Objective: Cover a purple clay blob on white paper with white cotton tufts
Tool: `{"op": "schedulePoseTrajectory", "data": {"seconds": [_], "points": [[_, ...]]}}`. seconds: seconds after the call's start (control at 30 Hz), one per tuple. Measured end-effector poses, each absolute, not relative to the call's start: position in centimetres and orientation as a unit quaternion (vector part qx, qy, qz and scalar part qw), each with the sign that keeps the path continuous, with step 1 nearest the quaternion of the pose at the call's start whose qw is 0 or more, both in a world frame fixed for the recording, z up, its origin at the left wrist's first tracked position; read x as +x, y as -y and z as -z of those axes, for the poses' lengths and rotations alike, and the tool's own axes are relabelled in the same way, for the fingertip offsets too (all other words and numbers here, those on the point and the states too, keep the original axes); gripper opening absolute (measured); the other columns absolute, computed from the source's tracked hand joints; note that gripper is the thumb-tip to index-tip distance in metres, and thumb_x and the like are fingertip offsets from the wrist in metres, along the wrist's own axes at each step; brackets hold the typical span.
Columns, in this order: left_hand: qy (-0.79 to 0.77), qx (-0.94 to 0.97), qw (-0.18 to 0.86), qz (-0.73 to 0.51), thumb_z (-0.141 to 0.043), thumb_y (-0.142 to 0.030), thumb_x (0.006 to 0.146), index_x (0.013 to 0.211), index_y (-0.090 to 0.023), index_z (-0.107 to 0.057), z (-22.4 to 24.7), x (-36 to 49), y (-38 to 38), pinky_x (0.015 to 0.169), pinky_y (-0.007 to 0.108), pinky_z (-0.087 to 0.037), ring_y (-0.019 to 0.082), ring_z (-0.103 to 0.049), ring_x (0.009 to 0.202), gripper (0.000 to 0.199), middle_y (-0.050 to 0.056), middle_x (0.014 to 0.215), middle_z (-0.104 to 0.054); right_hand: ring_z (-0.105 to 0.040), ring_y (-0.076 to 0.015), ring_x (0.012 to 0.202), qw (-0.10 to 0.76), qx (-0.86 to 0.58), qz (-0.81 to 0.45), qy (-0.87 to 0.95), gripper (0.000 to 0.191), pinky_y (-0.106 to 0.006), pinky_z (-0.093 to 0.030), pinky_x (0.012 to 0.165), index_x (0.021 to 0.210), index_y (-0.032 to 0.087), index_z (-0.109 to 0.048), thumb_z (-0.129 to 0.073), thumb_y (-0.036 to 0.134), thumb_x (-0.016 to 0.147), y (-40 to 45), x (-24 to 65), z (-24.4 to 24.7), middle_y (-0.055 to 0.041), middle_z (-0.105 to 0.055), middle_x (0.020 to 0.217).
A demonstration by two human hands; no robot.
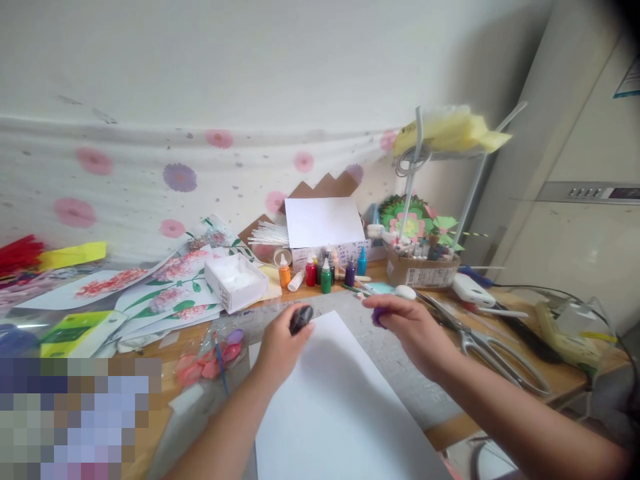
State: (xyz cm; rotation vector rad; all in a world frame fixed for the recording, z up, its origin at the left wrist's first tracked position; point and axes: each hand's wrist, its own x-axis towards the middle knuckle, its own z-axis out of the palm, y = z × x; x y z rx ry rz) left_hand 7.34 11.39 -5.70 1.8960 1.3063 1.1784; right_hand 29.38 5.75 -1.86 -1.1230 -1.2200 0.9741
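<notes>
Above the far part of a white sheet of paper (325, 393), my left hand (283, 347) is closed around a small, glossy black rounded thing (301, 320). Its exact kind is hard to make out. My right hand (415, 330) hovers to the right of the sheet, with thumb and fingers closed on a small purple thing (379, 318), mostly hidden by the fingers. The paper lies on a grey mat (400, 380). Beyond the hands stand several small paint bottles, among them an orange bottle (285, 272), a green bottle (326, 277) and a purple bottle (350, 273).
Large scissors (495, 353) lie at the right, near a cardboard box (425, 272) of craft tools. Left of the sheet is a clear bag (213, 360) of pink and purple pieces with a blue brush (221, 367). Flower paintings (170, 293) and a white box (235, 283) lie behind.
</notes>
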Motion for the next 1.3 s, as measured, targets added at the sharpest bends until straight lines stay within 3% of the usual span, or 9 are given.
{"op": "schedulePoseTrajectory", "data": {"seconds": [0.07,0.13,0.23,0.37,0.63,0.93,1.1,1.3], "points": [[-0.425,0.746,0.308,-0.409,-0.058,-0.031,0.073,0.106,-0.021,-0.057,5.5,8.2,-10.2,0.081,0.030,-0.040,0.022,-0.055,0.093,0.034,0.004,0.103,-0.062,-0.052,-0.0128,0.069,0.560,-0.448,-0.459,0.525,0.018,-0.027,-0.043,0.066,0.082,0.016,-0.067,-0.058,0.023,0.069,-5.3,29.0,1.6,-0.0041,-0.061,0.086],[-0.387,0.773,0.327,-0.381,-0.059,-0.031,0.074,0.105,-0.021,-0.057,5.5,8.7,-9.5,0.079,0.028,-0.040,0.021,-0.055,0.091,0.032,0.004,0.101,-0.061,-0.050,-0.0117,0.063,0.546,-0.427,-0.476,0.540,0.020,-0.025,-0.042,0.058,0.083,0.016,-0.066,-0.056,0.029,0.074,-4.8,28.6,1.3,-0.0030,-0.059,0.076],[-0.368,0.786,0.337,-0.364,-0.061,-0.029,0.074,0.100,-0.022,-0.057,5.6,9.0,-9.1,0.073,0.027,-0.039,0.019,-0.054,0.084,0.027,0.003,0.093,-0.061,-0.048,-0.0113,0.058,0.494,-0.463,-0.363,0.640,0.017,-0.024,-0.039,0.054,0.078,0.017,-0.065,-0.056,0.031,0.076,-4.3,27.8,1.0,-0.0011,-0.055,0.066],[-0.358,0.788,0.353,-0.355,-0.062,-0.025,0.073,0.094,-0.021,-0.056,5.7,9.0,-8.9,0.069,0.024,-0.038,0.016,-0.051,0.076,0.023,0.000,0.083,-0.059,-0.052,-0.0125,0.065,0.416,-0.469,-0.185,0.757,0.015,-0.024,-0.040,0.060,0.083,0.020,-0.067,-0.056,0.015,0.074,-4.1,26.9,1.1,-0.0016,-0.057,0.070],[-0.319,0.766,0.433,-0.353,-0.063,-0.029,0.073,0.094,-0.019,-0.057,5.3,9.2,-8.4,0.070,0.025,-0.039,0.017,-0.051,0.079,0.024,0.001,0.085,-0.059,-0.047,-0.0108,0.058,0.387,-0.462,-0.066,0.795,0.011,-0.022,-0.037,0.055,0.074,0.019,-0.064,-0.056,0.011,0.072,-4.1,26.1,2.1,-0.0006,-0.051,0.066],[-0.340,0.749,0.428,-0.375,-0.065,-0.024,0.071,0.096,-0.020,-0.059,5.1,9.2,-8.4,0.077,0.027,-0.040,0.019,-0.055,0.086,0.026,0.002,0.092,-0.063,-0.047,-0.0114,0.061,0.341,-0.438,-0.042,0.831,0.014,-0.021,-0.035,0.055,0.068,0.018,-0.058,-0.054,0.004,0.068,-3.5,25.8,1.9,0.0003,-0.051,0.064],[-0.340,0.742,0.453,-0.359,-0.067,-0.026,0.068,0.089,-0.019,-0.061,4.9,9.2,-8.3,0.071,0.026,-0.040,0.018,-0.053,0.078,0.024,0.001,0.081,-0.061,-0.050,-0.0115,0.062,0.352,-0.412,-0.096,0.835,0.010,-0.022,-0.039,0.057,0.080,0.019,-0.062,-0.053,0.014,0.078,-3.6,27.0,1.4,-0.0012,-0.053,0.068],[-0.307,0.714,0.541,-0.323,-0.070,-0.030,0.065,0.095,-0.016,-0.061,5.0,9.2,-8.2,0.066,0.025,-0.037,0.016,-0.049,0.073,0.034,0.002,0.080,-0.058,-0.053,-0.0111,0.063,0.383,-0.393,-0.099,0.830,0.022,-0.022,-0.041,0.058,0.096,0.023,-0.066,-0.052,0.015,0.081,-4.3,28.1,1.6,-0.0018,-0.051,0.071]]}}
